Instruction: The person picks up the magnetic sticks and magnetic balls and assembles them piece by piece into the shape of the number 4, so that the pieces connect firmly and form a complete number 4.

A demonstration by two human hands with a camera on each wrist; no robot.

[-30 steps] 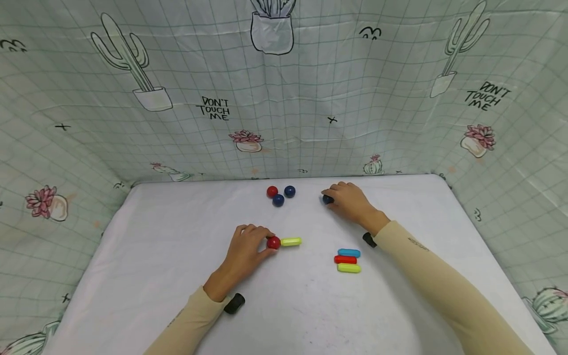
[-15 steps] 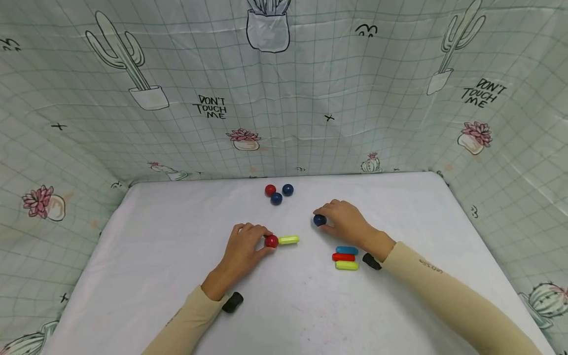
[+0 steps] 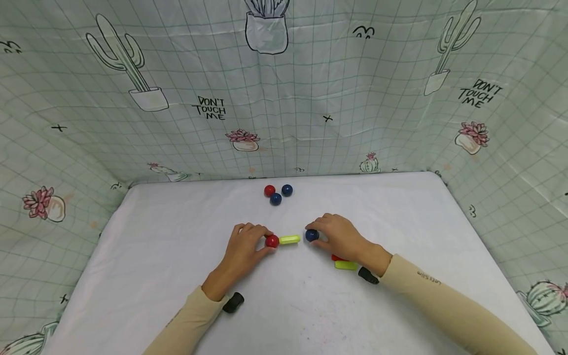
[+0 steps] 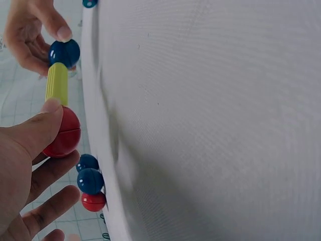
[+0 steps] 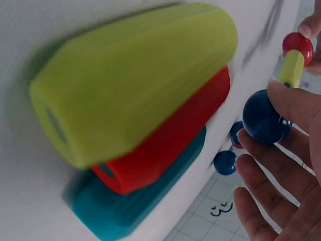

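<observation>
My left hand (image 3: 244,250) pinches a red ball (image 3: 272,241) between thumb and fingers. A yellow-green ribbed rod (image 3: 290,239) sticks out from that ball toward the right, joined to it end-on. In my right hand (image 3: 340,238) a dark blue ball (image 3: 312,235) is pinched by thumb and fingers, just off the rod's free end. A narrow gap shows there in the head view; in the left wrist view the blue ball (image 4: 64,53) overlaps the rod (image 4: 57,84). The rod's free end (image 5: 287,84) has a dark spot in the right wrist view.
Beneath my right forearm lie a yellow-green rod (image 5: 135,80), a red rod (image 5: 168,138) and a teal-blue rod (image 5: 128,206), side by side. Toward the table's back edge sit one red ball (image 3: 269,191) and two blue balls (image 3: 275,199). Patterned cloth (image 3: 284,98) hangs behind the white table (image 3: 177,217).
My right hand has brought the blue ball from the table's back right toward me and leftward, close to the rod's end. The left hand keeps its hold on the red ball, nearly still.
</observation>
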